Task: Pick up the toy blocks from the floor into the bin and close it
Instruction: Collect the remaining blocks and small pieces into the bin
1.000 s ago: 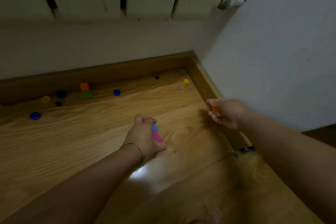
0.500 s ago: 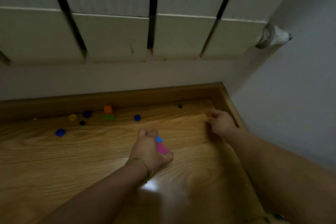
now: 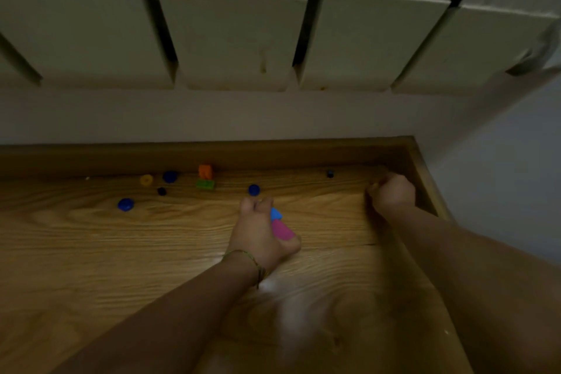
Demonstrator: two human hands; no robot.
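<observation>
My left hand (image 3: 258, 234) hovers over the wooden floor (image 3: 121, 252), gripping a pink block (image 3: 281, 229) and a light blue block (image 3: 275, 213). My right hand (image 3: 391, 193) is down on the floor in the corner by the skirting, fingers curled; what they hold is hidden. Loose pieces lie along the back skirting: an orange block (image 3: 205, 171) beside a green block (image 3: 205, 184), a blue round piece (image 3: 253, 190), a yellow ring (image 3: 146, 180), two more blue pieces (image 3: 170, 176) (image 3: 125, 204), a black piece (image 3: 161, 191) and a small dark piece (image 3: 330, 173). No bin is in view.
A white radiator (image 3: 227, 33) hangs low over the back wall. Wooden skirting (image 3: 91, 158) runs along the back and turns down the right side at the corner. A white wall (image 3: 501, 185) closes the right.
My right hand, which showed a small orange block a second ago, has reached forward to the corner where a yellow ring lay. The view has tipped up and moved closer. My left hand keeps its blocks.
</observation>
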